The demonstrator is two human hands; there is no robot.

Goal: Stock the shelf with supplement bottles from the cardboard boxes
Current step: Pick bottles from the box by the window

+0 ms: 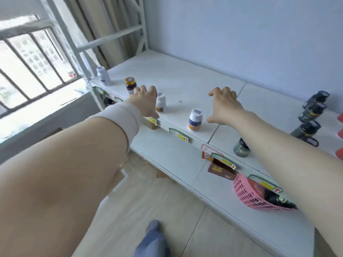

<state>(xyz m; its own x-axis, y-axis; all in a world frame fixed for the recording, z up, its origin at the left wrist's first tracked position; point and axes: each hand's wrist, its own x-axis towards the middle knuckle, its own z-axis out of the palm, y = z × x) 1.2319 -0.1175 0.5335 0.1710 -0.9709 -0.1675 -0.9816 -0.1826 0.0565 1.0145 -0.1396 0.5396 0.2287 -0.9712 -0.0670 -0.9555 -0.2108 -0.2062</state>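
Observation:
On the white shelf (194, 84) stand several supplement bottles along the front edge: a white one (103, 76) at far left, a dark one with a gold cap (130, 85), a white one with an orange band (160, 102) and another white one (195, 120). My left hand (146, 101) hovers over the shelf edge between the gold-capped bottle and the white bottle, fingers apart, holding nothing. My right hand (225, 106) is spread just right of the nearest white bottle, empty. Dark bottles (313, 106) stand at the right, and one grey-green bottle (241, 148) sits partly behind my right forearm.
A lower shelf (167, 158) carries a pink basket (254, 193) with dark items and a maroon box (220, 170). Price tags line the shelf edge. A cardboard piece (151, 125) peeks under the shelf. A barred window is at left; tiled floor and my foot (152, 240) below.

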